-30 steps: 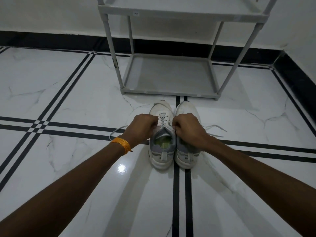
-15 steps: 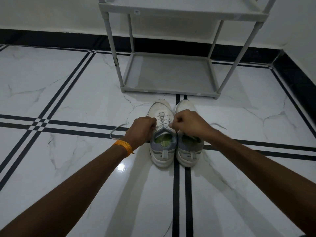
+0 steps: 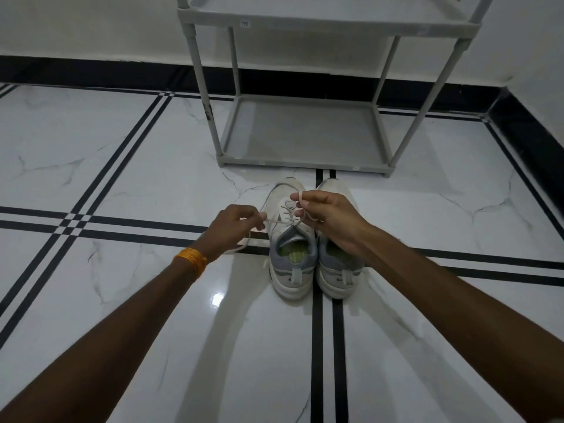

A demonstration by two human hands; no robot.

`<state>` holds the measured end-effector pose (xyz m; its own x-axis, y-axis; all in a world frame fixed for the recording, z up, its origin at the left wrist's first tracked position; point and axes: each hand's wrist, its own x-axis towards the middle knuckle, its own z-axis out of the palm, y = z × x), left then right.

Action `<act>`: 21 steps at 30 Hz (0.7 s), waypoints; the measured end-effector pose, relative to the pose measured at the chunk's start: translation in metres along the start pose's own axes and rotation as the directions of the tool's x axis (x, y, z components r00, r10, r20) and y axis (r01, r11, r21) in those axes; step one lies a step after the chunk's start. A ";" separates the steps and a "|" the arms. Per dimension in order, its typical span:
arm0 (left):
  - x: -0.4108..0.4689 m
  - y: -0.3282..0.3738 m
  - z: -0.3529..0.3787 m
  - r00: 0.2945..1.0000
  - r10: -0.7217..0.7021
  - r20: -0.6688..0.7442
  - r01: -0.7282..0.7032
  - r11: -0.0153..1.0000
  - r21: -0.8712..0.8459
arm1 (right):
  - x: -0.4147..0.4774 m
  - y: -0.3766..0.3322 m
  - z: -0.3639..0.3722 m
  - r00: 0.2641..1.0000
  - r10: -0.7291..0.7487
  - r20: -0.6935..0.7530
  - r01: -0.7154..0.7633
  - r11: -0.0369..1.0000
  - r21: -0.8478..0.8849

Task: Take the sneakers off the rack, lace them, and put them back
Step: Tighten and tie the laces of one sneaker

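Two white-grey sneakers [image 3: 314, 245] side by side, left hand [image 3: 233, 230] and right hand [image 3: 331, 218] fingers pinching lace ends [image 3: 300, 219]

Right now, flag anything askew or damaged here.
Little stands out. The rack's front left post has a dark scuff low down. The sneakers sit neatly paired on the floor; loose lace trails left.

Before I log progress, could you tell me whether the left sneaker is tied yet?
Not tied: both hands hold loose lace ends above the left sneaker.
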<state>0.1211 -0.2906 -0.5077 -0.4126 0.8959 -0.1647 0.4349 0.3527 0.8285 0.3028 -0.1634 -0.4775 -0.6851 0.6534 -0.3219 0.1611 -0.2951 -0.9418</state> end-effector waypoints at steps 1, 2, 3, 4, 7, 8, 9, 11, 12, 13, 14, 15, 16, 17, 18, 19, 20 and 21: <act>-0.002 0.004 -0.001 0.998 -0.052 0.026 0.056 0.982 -0.179 | 0.001 0.002 0.001 1.000 -0.005 -0.021 0.004 0.999 -0.036; -0.004 0.009 0.000 0.996 -0.076 0.055 0.090 0.940 -0.329 | 0.002 0.003 0.002 0.999 -0.010 -0.040 0.008 0.998 -0.061; -0.005 0.014 0.004 0.994 -0.074 0.084 0.104 0.888 -0.447 | 0.003 0.005 0.003 0.998 -0.015 -0.055 0.011 0.997 -0.075; -0.006 0.018 0.010 0.992 -0.061 0.110 0.112 0.834 -0.540 | 0.003 0.005 0.004 0.998 -0.017 -0.067 0.012 0.997 -0.073; -0.007 0.026 0.029 0.995 -0.040 0.093 0.091 0.760 -0.643 | 0.002 0.003 0.007 0.995 -0.022 -0.100 0.016 0.998 -0.062; -0.007 0.028 0.034 0.998 -0.043 0.047 0.063 0.778 -0.625 | 0.003 0.002 0.008 0.993 -0.024 -0.112 0.016 0.998 -0.068; -0.005 0.029 0.038 0.999 -0.047 -0.007 0.033 0.799 -0.601 | 0.003 0.002 0.007 0.992 -0.020 -0.121 0.011 0.997 -0.077; 0.000 0.030 0.044 0.993 -0.053 -0.103 -0.016 0.817 -0.576 | 0.005 0.002 0.005 0.991 0.007 -0.132 -0.014 0.998 -0.055; 0.002 0.030 0.047 0.990 -0.049 -0.132 -0.036 0.819 -0.573 | 0.006 0.003 0.003 0.990 0.024 -0.137 -0.028 0.999 -0.027; 0.004 0.030 0.049 0.989 -0.038 -0.146 -0.053 0.819 -0.571 | 0.006 0.004 0.002 0.989 0.034 -0.142 -0.036 0.999 -0.006; 0.005 0.029 0.050 0.990 -0.023 -0.140 -0.062 0.816 -0.574 | 0.006 0.005 0.002 0.988 0.034 -0.149 -0.033 0.999 0.007; 0.007 0.029 0.052 0.993 -0.012 -0.121 -0.062 0.807 -0.588 | 0.007 0.006 0.002 0.987 0.027 -0.158 -0.023 0.999 0.023; 0.007 0.029 0.053 0.995 -0.008 -0.097 -0.053 0.789 -0.612 | 0.007 0.007 0.003 0.986 0.020 -0.167 -0.012 0.999 0.048; 0.008 0.029 0.054 0.997 -0.009 -0.080 -0.043 0.775 -0.631 | 0.007 0.009 0.003 0.984 0.017 -0.177 -0.003 0.997 0.078; 0.008 0.029 0.055 0.997 -0.010 -0.079 -0.043 0.768 -0.638 | 0.007 0.010 0.003 0.983 0.019 -0.185 0.000 0.995 0.102; 0.008 0.030 0.056 0.996 -0.013 -0.092 -0.049 0.771 -0.635 | 0.007 0.012 0.003 0.982 0.027 -0.189 -0.004 0.993 0.120; 0.007 0.030 0.057 0.994 -0.014 -0.106 -0.056 0.776 -0.629 | 0.007 0.014 0.002 0.981 0.043 -0.189 -0.015 0.989 0.146; 0.007 0.029 0.057 0.993 -0.016 -0.118 -0.061 0.782 -0.620 | 0.007 0.015 0.001 0.980 0.067 -0.186 -0.031 0.981 0.189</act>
<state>0.1761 -0.2584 -0.5148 -0.5107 0.8522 -0.1139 -0.1314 0.0535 0.9899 0.2994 -0.1640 -0.4939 -0.5287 0.7505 -0.3966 0.0449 -0.4418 -0.8960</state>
